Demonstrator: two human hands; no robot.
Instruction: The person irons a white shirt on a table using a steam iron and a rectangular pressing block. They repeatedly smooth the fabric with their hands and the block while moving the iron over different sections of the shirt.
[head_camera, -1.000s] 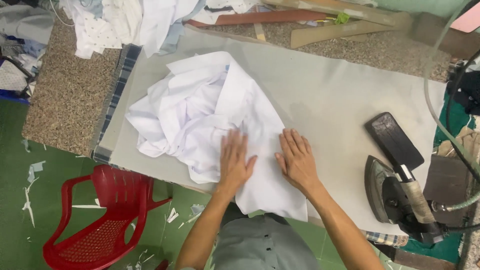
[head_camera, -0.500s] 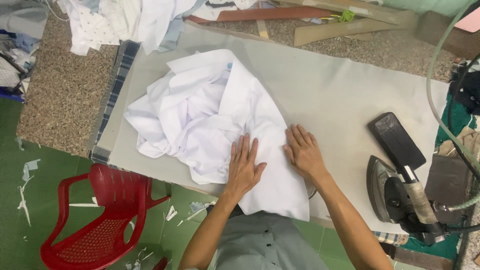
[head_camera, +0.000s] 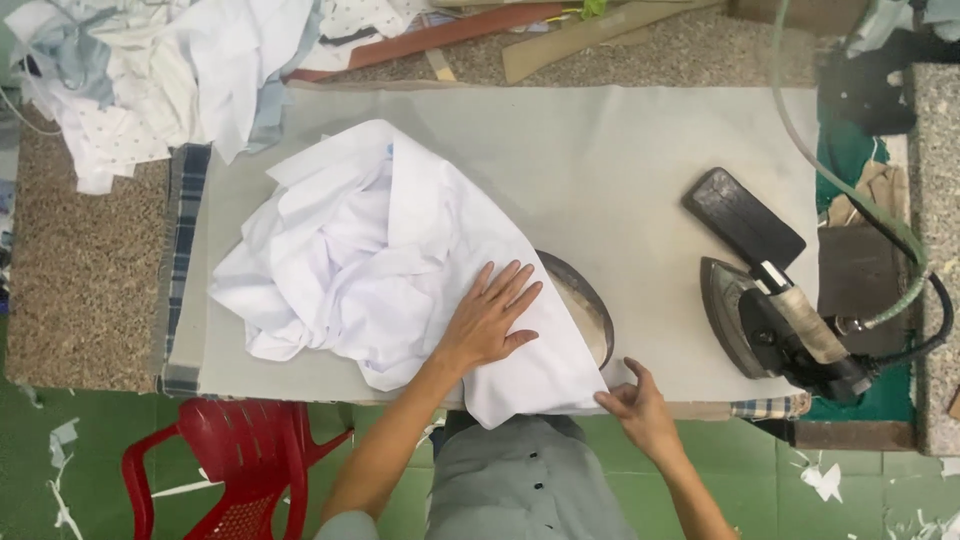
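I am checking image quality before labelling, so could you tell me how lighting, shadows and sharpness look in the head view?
Head view: lighting is soft and even, without harsh glare on the white garment; only faint shadows lie beside the left hand and right hand; the iron and the grey pad look sharp; straight edges bow slightly toward the frame borders.
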